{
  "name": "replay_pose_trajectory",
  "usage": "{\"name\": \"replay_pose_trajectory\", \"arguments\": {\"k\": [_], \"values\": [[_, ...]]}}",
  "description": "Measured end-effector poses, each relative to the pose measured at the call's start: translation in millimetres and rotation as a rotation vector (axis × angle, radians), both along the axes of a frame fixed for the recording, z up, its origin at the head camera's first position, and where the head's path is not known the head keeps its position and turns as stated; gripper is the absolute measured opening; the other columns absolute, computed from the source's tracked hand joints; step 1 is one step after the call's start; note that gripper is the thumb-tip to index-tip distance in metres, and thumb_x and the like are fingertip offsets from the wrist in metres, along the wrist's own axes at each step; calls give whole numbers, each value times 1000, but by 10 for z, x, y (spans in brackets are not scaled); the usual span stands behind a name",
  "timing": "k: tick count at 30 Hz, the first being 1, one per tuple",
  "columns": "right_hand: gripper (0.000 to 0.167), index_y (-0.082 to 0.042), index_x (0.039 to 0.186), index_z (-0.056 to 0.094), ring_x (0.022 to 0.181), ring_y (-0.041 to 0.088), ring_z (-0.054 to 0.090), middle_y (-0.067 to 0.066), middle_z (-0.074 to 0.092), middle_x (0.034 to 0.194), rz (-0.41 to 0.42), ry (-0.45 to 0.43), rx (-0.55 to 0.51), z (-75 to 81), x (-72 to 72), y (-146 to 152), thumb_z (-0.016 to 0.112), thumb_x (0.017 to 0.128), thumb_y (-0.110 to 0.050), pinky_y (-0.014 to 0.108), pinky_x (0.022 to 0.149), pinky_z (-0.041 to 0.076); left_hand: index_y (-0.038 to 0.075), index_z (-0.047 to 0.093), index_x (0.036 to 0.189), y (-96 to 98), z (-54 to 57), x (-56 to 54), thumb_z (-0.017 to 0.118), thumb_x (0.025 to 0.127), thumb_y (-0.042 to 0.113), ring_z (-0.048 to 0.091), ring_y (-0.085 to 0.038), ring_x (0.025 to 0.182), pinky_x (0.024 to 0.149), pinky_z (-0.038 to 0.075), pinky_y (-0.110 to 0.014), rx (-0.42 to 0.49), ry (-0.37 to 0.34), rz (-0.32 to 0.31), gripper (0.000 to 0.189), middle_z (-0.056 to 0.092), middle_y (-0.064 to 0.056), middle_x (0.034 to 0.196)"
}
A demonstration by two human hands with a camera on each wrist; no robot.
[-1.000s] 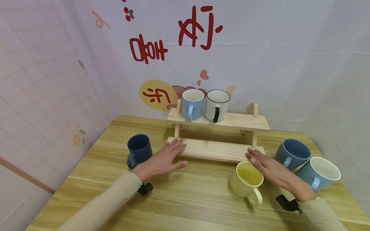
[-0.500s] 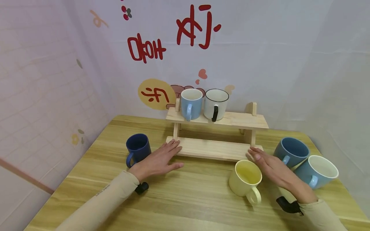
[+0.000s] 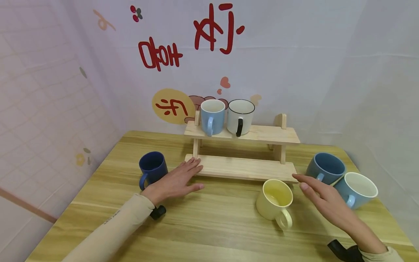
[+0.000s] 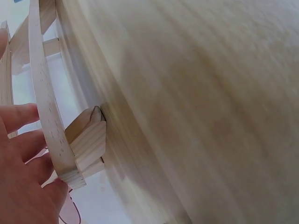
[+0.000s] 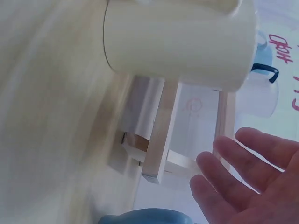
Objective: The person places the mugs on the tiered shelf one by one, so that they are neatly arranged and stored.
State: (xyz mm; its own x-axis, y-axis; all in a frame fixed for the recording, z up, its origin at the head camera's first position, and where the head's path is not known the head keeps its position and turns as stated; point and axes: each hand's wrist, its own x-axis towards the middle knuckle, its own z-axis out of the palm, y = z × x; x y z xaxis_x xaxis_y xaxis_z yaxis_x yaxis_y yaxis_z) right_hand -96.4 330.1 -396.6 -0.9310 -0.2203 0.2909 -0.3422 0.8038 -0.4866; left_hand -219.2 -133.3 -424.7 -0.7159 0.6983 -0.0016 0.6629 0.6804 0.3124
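While upright, rack [image 3: 242, 167] lengthwise left-right.

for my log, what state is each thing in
Wooden shelf, standing, holding two mugs
Left grip, fingers extended, touching shelf
Right grip, fingers extended, holding nothing
White mug, upright
Light blue shelf mug, upright
Yellow mug, upright
Navy mug, upright
Slate mug, upright
Light blue table mug, upright

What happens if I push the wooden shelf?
The wooden shelf looks stiff, with flat boards on uprights, so it would probably slide in one piece. The light blue cup and white cup on top have no front rail, so a hard shove might topple them.
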Motion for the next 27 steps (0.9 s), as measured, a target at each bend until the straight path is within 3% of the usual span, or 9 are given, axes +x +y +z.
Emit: {"name": "replay_pose_trajectory", "arguments": {"k": [3,5,17,23,27], "values": [[35,-16,143,63,117,-2,60,5,68,136,10,-39,-53,5,98,39,49,111,-16,9,86,47,7,36,161,9,-3,-1,48,103,64,11,-31,159,126,14,-51,-1,0,-1,82,20,-12,171],[35,-16,143,63,118,-6,58,4,68,136,21,-83,-90,3,158,60,47,112,-14,10,87,48,7,36,161,13,-5,0,48,103,64,11,-31,159,126,15,-51,2,0,0,82,20,-12,171],[32,-23,132,69,117,1,64,2,73,125,78,-271,-237,-63,375,41,47,111,-13,20,90,53,8,35,162,-15,-1,14,49,103,63,12,-33,158,127,13,-53,35,-28,7,81,20,-10,172],[28,-11,128,71,112,6,67,2,75,119,177,-349,-360,-205,379,4,50,109,-7,18,91,52,8,36,162,-12,-3,15,50,103,62,11,-32,159,127,13,-53,32,-27,11,81,20,-11,172],[27,-5,126,71,110,2,66,-2,75,118,221,-374,-386,-297,362,-19,51,109,-5,17,89,52,8,36,161,-7,-9,13,50,103,62,11,-32,159,127,13,-53,33,-25,9,81,20,-11,171]]}}
